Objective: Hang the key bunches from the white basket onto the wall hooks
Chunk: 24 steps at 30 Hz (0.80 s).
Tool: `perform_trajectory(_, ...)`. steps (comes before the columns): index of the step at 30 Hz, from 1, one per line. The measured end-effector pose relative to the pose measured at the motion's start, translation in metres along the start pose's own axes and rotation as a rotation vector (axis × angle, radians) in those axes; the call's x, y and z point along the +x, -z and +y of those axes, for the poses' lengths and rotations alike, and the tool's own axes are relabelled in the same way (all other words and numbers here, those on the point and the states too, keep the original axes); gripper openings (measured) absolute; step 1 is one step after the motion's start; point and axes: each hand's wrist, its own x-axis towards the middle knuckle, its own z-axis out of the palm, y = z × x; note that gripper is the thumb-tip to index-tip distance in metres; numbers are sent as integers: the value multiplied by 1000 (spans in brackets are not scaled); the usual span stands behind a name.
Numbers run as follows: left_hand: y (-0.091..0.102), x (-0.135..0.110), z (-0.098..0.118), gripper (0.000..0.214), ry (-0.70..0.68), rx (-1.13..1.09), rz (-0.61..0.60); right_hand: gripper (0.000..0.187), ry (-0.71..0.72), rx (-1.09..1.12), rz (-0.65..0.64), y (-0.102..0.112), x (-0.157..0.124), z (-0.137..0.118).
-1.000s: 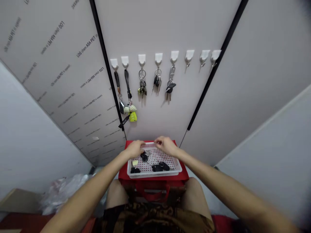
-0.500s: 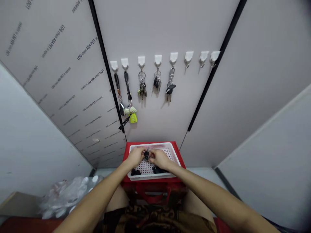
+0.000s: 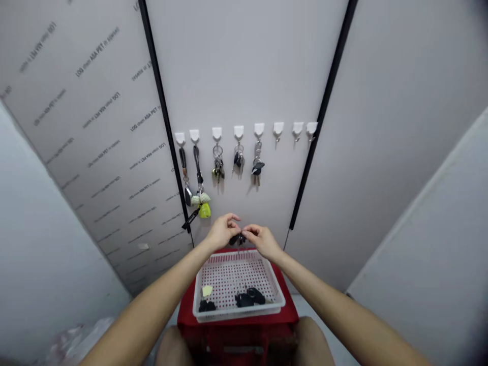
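Key bunch hangs blade-down, long axis near vertical, above the white plastic basket. Right hand pinches it; left hand, half-curled, adjoins it, grip indeterminate.

light: even, soft, from above | shadows: faint, below hanging keys | edges: wide-angle bowing, dim corners | focus: fairly even

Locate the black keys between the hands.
In the head view, the black keys hang between the left hand and right hand, above the white plastic basket.
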Motion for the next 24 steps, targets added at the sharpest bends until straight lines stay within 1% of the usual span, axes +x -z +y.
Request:
perform_trajectory(1, -3, 6, 8, 20, -26, 4, 29, 14, 8, -9, 20, 8, 4, -5)
perform_trajectory(3, -8, 18, 28, 14, -102, 40, 111, 14, 33, -51, 101, 27, 15, -18)
perform_trajectory(6, -15, 37, 62, 8, -255, 144, 215, 15, 75, -111, 297, 63, 40, -42)
perform_trajectory(8, -19, 49, 85, 12, -359, 206, 229, 16, 106, -138, 417, 89, 60, -57)
perform_trajectory(10, -23, 60, 105, 21, -443, 252, 236, 17, 128, -176, 528, 112, 81, -69)
perform_trajectory(13, -29, 73, 128, 34, -497, 331, 247, 18, 134, -240, 668, 138, 107, -84)
perform_trajectory(15, -33, 79, 137, 40, -502, 383, 271, 18, 123, -287, 731, 147, 118, -93)
perform_trajectory(18, -39, 86, 144, 45, -474, 430, 319, 16, 84, -376, 765, 153, 128, -106)
perform_trajectory(21, -42, 88, 145, 46, -445, 451, 334, 15, 38, -458, 740, 152, 132, -111)
perform_trajectory(24, -42, 85, 144, 46, -439, 454, 341, 17, -4, -512, 695, 152, 134, -109)
